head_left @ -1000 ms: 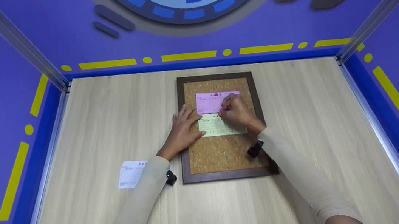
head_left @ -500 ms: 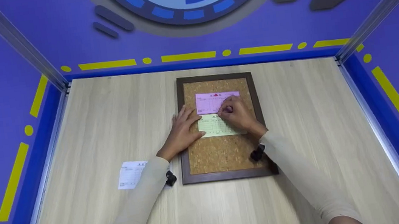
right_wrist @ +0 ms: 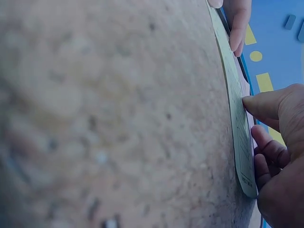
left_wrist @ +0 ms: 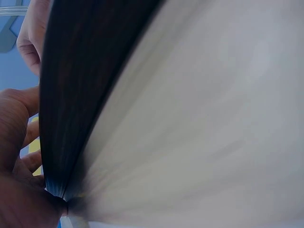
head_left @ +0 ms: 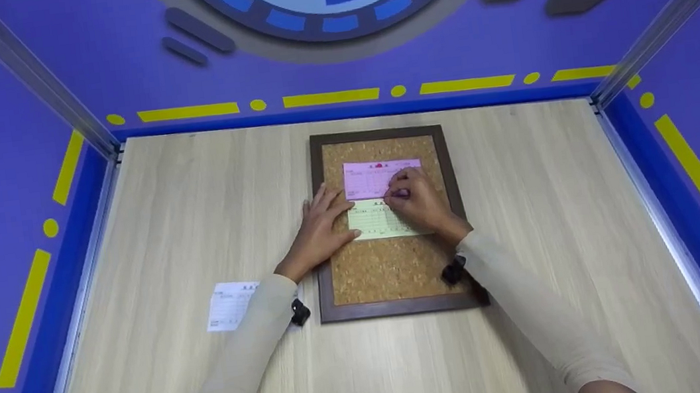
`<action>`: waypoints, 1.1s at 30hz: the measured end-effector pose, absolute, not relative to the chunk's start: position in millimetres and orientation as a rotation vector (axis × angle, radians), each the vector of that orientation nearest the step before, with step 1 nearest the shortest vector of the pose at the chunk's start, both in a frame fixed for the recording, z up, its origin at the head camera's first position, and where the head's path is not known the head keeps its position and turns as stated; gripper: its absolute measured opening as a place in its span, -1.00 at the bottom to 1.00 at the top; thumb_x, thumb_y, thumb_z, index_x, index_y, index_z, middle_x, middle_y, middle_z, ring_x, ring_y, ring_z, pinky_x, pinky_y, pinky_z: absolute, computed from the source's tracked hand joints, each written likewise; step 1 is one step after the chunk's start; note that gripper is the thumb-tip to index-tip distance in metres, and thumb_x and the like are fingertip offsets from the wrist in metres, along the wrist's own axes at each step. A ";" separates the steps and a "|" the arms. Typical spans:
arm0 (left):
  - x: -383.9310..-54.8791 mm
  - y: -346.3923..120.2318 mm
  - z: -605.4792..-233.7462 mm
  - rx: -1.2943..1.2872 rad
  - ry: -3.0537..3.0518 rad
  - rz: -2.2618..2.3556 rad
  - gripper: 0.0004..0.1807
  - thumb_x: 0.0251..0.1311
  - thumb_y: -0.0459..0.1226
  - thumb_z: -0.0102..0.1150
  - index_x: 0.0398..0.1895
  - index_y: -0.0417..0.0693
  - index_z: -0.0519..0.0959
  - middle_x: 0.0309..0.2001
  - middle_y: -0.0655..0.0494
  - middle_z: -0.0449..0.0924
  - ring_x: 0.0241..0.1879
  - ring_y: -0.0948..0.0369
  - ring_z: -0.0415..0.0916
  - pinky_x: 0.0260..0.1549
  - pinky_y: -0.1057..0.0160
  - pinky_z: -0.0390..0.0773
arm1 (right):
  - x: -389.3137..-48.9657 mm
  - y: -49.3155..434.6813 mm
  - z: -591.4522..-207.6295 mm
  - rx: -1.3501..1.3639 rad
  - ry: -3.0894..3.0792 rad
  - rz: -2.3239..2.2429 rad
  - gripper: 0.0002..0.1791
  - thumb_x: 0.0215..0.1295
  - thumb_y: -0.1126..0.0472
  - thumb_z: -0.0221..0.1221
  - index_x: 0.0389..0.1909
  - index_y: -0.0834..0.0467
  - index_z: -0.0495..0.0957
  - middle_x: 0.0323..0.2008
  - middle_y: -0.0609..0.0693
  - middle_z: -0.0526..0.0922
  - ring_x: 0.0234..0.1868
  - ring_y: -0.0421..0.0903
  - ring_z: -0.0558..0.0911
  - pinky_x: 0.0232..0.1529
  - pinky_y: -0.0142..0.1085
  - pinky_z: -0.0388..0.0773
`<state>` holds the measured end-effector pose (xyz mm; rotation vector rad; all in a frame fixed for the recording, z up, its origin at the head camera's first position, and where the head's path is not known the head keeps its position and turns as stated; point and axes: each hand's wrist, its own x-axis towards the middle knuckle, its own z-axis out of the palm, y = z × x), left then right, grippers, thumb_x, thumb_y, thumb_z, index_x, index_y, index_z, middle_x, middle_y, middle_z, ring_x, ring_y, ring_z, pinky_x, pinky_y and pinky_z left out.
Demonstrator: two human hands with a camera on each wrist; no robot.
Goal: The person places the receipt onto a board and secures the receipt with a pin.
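Green slip [head_left: 372, 222] is touched by spread left hand [head_left: 322, 230]; anything pinched by curled right hand [head_left: 419, 201] is hidden. Slip could be skewed by uneven pressing.

The head view looks forward and down over the desk [head_left: 204, 201]; the left wrist view sits low, close by the frame [left_wrist: 85, 71]; the right wrist view lies just above the cork [right_wrist: 142, 118], facing the green slip [right_wrist: 235, 109]; all three share the left hand [head_left: 321, 230] and right hand [head_left: 419, 201].
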<state>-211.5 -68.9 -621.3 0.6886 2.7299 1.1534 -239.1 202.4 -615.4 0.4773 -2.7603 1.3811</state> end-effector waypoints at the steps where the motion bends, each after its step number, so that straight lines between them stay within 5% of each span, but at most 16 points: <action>1: -211.5 -68.9 -621.2 0.690 2.732 1.149 -0.33 0.32 -0.09 0.56 0.45 -0.09 0.63 0.68 -0.08 0.27 0.78 -0.16 -0.20 0.60 -0.52 -0.21 | -239.2 202.5 -615.4 0.478 -2.759 1.382 -0.95 0.34 0.46 0.40 -0.25 0.37 0.82 0.00 0.23 0.62 0.13 0.13 0.55 0.16 -0.06 0.59; 21: -211.0 -69.0 -620.8 0.690 2.712 1.163 -0.34 0.37 -0.08 0.52 0.48 -0.07 0.61 0.70 -0.08 0.24 0.78 -0.13 -0.23 0.62 -0.47 -0.28 | -236.8 206.3 -617.2 0.502 -2.741 1.367 -0.94 0.34 0.45 0.42 -0.20 0.35 0.81 0.03 0.22 0.61 0.13 0.12 0.57 0.13 -0.02 0.69; 33: -210.5 -69.2 -621.5 0.690 2.721 1.147 -0.34 0.36 -0.07 0.52 0.47 -0.07 0.61 0.70 -0.06 0.24 0.78 -0.13 -0.24 0.63 -0.46 -0.26 | -231.7 225.0 -607.1 0.533 -2.637 1.351 -0.90 0.36 0.47 0.43 -0.14 0.39 0.79 0.07 0.27 0.66 0.19 0.18 0.61 0.21 0.00 0.56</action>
